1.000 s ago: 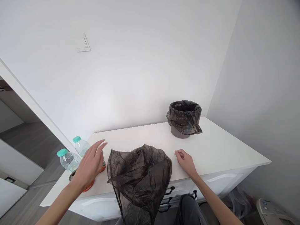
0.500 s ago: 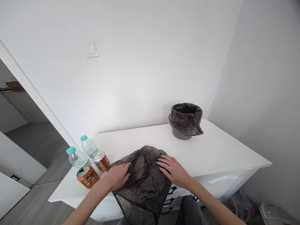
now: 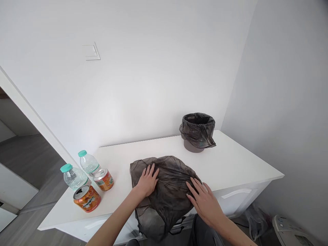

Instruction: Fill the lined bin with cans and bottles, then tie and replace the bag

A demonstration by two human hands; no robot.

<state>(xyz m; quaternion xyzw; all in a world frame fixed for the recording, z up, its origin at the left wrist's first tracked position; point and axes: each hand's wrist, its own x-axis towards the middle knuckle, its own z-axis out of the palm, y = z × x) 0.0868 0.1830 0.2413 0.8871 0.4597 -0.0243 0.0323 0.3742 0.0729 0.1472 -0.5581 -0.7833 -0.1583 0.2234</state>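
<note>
A thin black plastic bag (image 3: 169, 201) lies over the front edge of the white cabinet top, its lower part hanging down in front. My left hand (image 3: 147, 181) rests on the bag's upper left part, fingers spread. On the bag's right edge lies my right hand (image 3: 205, 200), palm down with fingers apart. Left of the bag stand two orange soda cans, a nearer opened one (image 3: 87, 199) and a smaller one (image 3: 103, 179). Behind them are two clear bottles with turquoise caps, one (image 3: 88, 162) at the back and one (image 3: 75, 177) nearer the left edge.
A round bin (image 3: 194, 146) lined with a black bag stands at the back right of the cabinet top (image 3: 238, 162), near the wall. Drawers with dark handles (image 3: 177, 230) are below. A light switch (image 3: 91, 51) is on the wall.
The bag has been spread wider and flatter and has shifted right. My left hand has moved right and onto the bag, my right hand slightly right. The camera view has turned a little.
</note>
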